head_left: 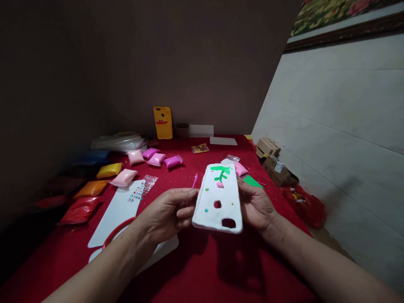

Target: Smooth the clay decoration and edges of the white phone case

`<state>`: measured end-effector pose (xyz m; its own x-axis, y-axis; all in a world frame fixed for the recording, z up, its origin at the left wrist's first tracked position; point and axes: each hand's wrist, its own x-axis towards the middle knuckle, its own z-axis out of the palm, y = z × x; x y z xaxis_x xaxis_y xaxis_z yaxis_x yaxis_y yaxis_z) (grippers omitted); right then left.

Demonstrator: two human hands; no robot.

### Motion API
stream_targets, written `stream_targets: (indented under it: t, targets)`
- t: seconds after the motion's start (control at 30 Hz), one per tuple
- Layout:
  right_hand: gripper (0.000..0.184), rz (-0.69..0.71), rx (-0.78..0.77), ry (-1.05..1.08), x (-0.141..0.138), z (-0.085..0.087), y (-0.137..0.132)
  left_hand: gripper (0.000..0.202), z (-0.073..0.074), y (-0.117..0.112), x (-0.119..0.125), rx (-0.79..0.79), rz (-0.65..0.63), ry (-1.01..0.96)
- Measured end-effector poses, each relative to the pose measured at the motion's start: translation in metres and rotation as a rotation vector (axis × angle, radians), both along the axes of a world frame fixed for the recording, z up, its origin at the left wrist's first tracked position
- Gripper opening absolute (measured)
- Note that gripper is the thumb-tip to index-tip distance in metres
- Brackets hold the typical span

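Observation:
A white phone case (217,195) is held up over the red cloth, tilted, with its camera cutout toward me. It carries a green stem with leaves, a pink bud, a green strip along the far end and several small gems. My left hand (170,210) pinches its left edge between thumb and fingers. On the opposite edge, my right hand (255,204) grips with the thumb on top; its other fingers are mostly hidden behind the case. A thin pink tool (195,180) shows just beyond my left thumb.
Several clay packets lie at the left, including a red packet (80,210) and a yellow packet (109,170). A gem sheet (142,189) overlaps a white board (110,219). A yellow phone case (163,123) stands at the back. Cardboard boxes (274,164) sit beyond the table's right edge.

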<state>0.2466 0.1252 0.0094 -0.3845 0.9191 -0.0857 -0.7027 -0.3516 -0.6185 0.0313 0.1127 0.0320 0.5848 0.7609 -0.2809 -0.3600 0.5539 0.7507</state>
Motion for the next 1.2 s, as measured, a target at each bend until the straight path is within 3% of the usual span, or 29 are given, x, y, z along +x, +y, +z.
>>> stream_targets:
  t: [0.23, 0.43, 0.7, 0.8, 1.03, 1.2]
  targets:
    - [0.035, -0.030, -0.122, 0.069, -0.004, 0.002, 0.001, 0.009, 0.002, -0.002, 0.005, -0.033, 0.017, -0.045]
    - [0.036, -0.053, -0.344, 0.150, -0.011, 0.014, -0.002, 0.007, 0.003, -0.006, 0.008, -0.087, 0.091, -0.089]
    - [0.030, -0.048, -0.408, 0.211, -0.012, 0.021, -0.004, 0.019, 0.011, -0.009, 0.019, -0.199, 0.272, -0.129]
    - [0.026, -0.003, -0.372, 0.213, -0.009, 0.018, -0.006, 0.028, 0.012, -0.010, 0.022, -0.195, 0.324, -0.137]
    - [0.025, 0.128, -0.028, 0.203, -0.012, 0.019, -0.024, 0.031, 0.012, -0.015, 0.024, -0.151, 0.386, -0.149]
    - [0.023, 0.072, 0.052, 0.111, -0.018, 0.024, -0.027, 0.028, 0.009, -0.016, 0.025, -0.126, 0.424, -0.158]
